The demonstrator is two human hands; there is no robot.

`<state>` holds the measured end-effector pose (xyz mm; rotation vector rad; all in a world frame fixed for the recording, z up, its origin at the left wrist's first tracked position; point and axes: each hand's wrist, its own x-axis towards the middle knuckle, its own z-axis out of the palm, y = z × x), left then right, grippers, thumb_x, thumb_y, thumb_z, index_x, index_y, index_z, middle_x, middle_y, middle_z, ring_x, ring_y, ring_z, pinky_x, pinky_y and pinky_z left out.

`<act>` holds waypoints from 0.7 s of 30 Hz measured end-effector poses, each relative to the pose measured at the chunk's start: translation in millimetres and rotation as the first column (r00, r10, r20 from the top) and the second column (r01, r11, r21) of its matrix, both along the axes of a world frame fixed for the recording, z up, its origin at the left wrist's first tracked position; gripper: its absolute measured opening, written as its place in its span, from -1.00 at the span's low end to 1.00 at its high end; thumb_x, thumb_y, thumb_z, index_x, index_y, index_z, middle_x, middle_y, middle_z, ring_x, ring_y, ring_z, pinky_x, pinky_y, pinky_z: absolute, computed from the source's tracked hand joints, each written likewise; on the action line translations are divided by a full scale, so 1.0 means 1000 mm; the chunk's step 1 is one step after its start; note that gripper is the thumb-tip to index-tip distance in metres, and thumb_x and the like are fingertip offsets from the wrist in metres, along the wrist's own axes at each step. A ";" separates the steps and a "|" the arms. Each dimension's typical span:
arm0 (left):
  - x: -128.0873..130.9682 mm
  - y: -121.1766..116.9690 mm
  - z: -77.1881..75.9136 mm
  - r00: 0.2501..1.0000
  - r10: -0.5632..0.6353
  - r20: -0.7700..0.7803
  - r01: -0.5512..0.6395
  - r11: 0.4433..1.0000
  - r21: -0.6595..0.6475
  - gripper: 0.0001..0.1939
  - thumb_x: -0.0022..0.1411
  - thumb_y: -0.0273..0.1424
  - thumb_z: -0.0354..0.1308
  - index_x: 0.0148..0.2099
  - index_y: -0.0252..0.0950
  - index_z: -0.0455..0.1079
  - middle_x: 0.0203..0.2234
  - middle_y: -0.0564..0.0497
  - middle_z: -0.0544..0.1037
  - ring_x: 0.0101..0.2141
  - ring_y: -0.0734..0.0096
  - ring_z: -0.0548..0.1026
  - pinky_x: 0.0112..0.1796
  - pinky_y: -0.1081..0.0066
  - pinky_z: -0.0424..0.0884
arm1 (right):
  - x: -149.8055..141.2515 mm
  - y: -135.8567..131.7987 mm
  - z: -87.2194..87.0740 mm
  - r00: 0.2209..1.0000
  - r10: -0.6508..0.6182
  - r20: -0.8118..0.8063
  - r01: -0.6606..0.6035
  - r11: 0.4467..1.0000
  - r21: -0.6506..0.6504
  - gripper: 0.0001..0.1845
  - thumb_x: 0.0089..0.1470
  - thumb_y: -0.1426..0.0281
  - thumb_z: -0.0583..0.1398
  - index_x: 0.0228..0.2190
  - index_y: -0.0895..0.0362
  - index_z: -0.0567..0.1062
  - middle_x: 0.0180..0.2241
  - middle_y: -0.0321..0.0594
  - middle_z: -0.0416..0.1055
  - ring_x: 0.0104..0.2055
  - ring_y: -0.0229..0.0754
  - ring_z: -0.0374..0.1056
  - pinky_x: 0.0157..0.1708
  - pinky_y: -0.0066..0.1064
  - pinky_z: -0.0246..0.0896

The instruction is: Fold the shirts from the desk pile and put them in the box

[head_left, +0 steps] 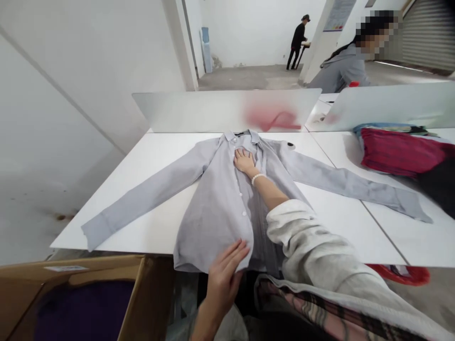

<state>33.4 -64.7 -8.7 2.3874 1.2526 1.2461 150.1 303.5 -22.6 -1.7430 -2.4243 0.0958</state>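
Observation:
A light grey button-up shirt lies front up on the white table, sleeves spread to both sides and collar at the far end. Its front is unbuttoned, with white buttons along one edge. My right hand, a beaded bracelet at its wrist, rests flat on the upper chest near the opening, fingers spread. Close to me, my left hand lays its outstretched fingers on the shirt's lower front corner. Its thumb is apart from them, near the hem hanging over the table edge.
Frosted dividers stand along the table's back. Folded clothes are stacked at right. An open cardboard box with dark purple fabric is below left, and a red container below right. Two people are beyond the dividers.

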 end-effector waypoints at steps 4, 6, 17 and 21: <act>0.003 -0.007 0.000 0.981 -0.157 -0.111 0.163 0.986 0.047 -0.59 0.37 -0.41 -0.13 0.22 -0.33 0.18 0.03 -0.14 0.47 0.14 0.30 0.32 0.00 0.35 0.41 | 0.001 0.017 -0.008 0.999 0.004 -0.044 -0.005 1.000 -0.018 -0.40 0.22 0.41 -0.20 0.26 0.27 0.06 0.33 -0.02 -0.20 0.35 0.10 -0.28 0.21 0.19 -0.34; 0.007 -0.012 -0.002 0.954 -0.210 -0.212 0.212 0.977 -0.015 -0.58 0.37 -0.37 -0.11 0.23 -0.34 0.17 0.04 -0.14 0.47 0.11 0.25 0.35 -0.03 0.33 0.44 | 0.002 0.020 -0.009 0.997 0.015 -0.078 -0.017 0.999 -0.027 -0.40 0.17 0.48 -0.15 0.24 0.26 0.12 0.33 -0.04 -0.19 0.35 0.10 -0.29 0.21 0.19 -0.37; -0.080 0.020 0.038 0.922 0.099 -0.376 -0.198 0.952 -0.235 -0.63 0.38 -0.29 -0.14 0.14 -0.20 0.30 0.00 -0.04 0.50 -0.02 0.36 0.47 -0.03 0.37 0.40 | 0.009 0.050 0.000 0.768 -0.125 -0.628 0.075 0.992 -0.105 -0.53 0.23 0.36 -0.15 0.00 0.23 0.39 -0.11 0.04 0.44 0.01 -0.03 0.31 0.04 -0.13 0.15; -0.154 0.091 0.044 0.615 0.424 -0.665 -0.601 0.798 -0.047 -0.50 0.38 -0.25 -0.23 0.14 -0.45 0.32 0.01 -0.28 0.46 0.03 0.04 0.41 0.07 0.05 0.26 | 0.002 0.063 -0.001 0.501 -0.218 -0.838 0.081 0.975 -0.206 -0.56 0.16 0.30 -0.02 -0.02 0.27 0.36 -0.49 -0.16 0.40 -0.43 -0.18 0.35 -0.37 -0.37 0.29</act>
